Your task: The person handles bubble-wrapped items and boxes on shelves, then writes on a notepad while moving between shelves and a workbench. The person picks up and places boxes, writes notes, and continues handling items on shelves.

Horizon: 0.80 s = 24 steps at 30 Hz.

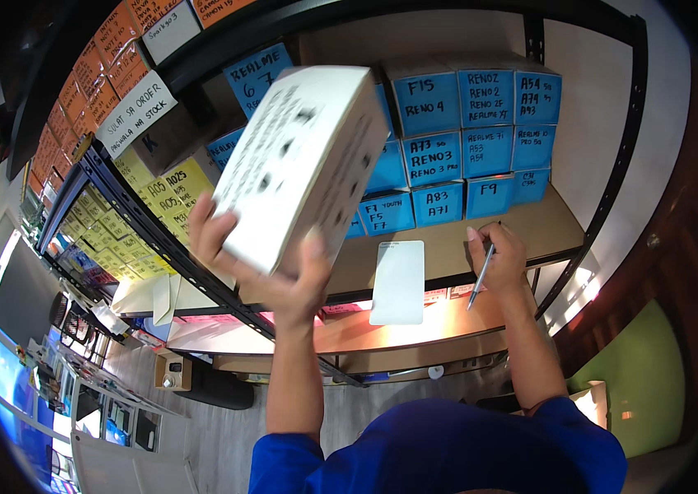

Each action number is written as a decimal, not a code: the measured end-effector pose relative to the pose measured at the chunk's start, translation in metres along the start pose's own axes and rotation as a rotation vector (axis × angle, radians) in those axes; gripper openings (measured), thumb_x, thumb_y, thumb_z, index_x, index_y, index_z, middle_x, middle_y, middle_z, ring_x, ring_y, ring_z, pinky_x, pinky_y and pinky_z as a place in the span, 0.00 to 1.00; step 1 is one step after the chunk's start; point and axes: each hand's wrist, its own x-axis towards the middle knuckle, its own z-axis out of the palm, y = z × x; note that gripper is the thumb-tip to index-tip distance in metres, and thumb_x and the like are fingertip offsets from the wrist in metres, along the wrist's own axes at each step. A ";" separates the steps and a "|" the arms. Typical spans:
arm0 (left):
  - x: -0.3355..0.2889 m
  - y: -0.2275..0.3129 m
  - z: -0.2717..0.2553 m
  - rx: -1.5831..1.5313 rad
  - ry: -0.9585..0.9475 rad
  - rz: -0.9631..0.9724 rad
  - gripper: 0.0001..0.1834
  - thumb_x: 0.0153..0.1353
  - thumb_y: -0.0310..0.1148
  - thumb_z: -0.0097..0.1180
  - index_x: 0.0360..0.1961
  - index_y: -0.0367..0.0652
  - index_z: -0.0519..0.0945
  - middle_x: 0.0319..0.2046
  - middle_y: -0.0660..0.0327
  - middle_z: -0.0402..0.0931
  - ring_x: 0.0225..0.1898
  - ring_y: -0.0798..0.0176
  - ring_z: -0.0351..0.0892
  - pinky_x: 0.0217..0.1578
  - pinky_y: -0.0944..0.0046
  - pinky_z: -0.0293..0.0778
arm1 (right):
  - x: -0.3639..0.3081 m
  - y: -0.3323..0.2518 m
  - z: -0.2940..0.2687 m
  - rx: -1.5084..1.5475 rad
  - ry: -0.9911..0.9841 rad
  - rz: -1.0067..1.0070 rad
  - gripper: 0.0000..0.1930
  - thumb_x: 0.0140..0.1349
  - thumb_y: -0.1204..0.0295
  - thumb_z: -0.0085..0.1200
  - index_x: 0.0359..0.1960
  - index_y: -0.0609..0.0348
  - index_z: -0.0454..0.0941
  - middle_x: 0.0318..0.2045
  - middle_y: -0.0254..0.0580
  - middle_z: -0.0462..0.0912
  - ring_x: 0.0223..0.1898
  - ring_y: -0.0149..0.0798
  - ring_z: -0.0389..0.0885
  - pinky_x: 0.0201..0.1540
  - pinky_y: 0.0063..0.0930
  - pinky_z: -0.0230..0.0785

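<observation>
overhead: box raised at the shelving

largest first: the shelf (448, 247) carries stacked blue boxes (456, 148) at its back. the white box (303, 160) is lifted clear and tilted, gripped from beneath by the left hand (266, 263). a white card (398, 282) lies flat on the shelf, apparently blank. the right hand (497, 255), just beside it, is closed around a pen (480, 277).
</observation>
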 end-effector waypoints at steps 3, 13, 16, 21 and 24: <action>0.027 0.009 0.050 0.007 0.024 0.113 0.41 0.47 0.36 0.72 0.61 0.51 0.62 0.66 0.50 0.56 0.71 0.44 0.55 0.71 0.41 0.56 | -0.003 0.002 0.003 0.041 0.024 -0.016 0.14 0.62 0.67 0.71 0.24 0.56 0.77 0.20 0.39 0.79 0.22 0.43 0.78 0.25 0.38 0.68; 0.083 0.001 0.166 0.373 0.077 -0.007 0.44 0.64 0.54 0.64 0.69 0.35 0.61 0.73 0.37 0.51 0.76 0.28 0.44 0.73 0.24 0.42 | 0.000 -0.004 0.003 0.007 0.013 0.006 0.16 0.62 0.63 0.70 0.23 0.54 0.77 0.20 0.39 0.78 0.21 0.45 0.78 0.25 0.39 0.68; 0.095 -0.038 0.203 0.465 0.049 0.073 0.50 0.70 0.64 0.52 0.76 0.31 0.57 0.77 0.31 0.48 0.79 0.21 0.35 0.73 0.20 0.34 | -0.004 0.002 0.007 0.012 0.018 0.006 0.17 0.64 0.61 0.69 0.24 0.55 0.78 0.20 0.40 0.78 0.22 0.46 0.79 0.25 0.40 0.68; 0.088 -0.045 0.211 0.504 -0.122 0.054 0.58 0.71 0.75 0.38 0.83 0.37 0.47 0.81 0.34 0.39 0.81 0.22 0.30 0.73 0.17 0.29 | -0.003 0.003 0.001 0.033 0.004 0.004 0.16 0.65 0.61 0.69 0.25 0.56 0.79 0.20 0.42 0.78 0.22 0.47 0.79 0.26 0.40 0.68; 0.083 -0.036 0.187 0.475 -0.102 -0.027 0.51 0.75 0.71 0.31 0.84 0.43 0.47 0.84 0.42 0.38 0.82 0.25 0.25 0.74 0.19 0.25 | -0.003 0.006 -0.001 0.010 -0.007 -0.001 0.16 0.66 0.62 0.68 0.25 0.57 0.79 0.20 0.43 0.79 0.22 0.48 0.79 0.27 0.40 0.69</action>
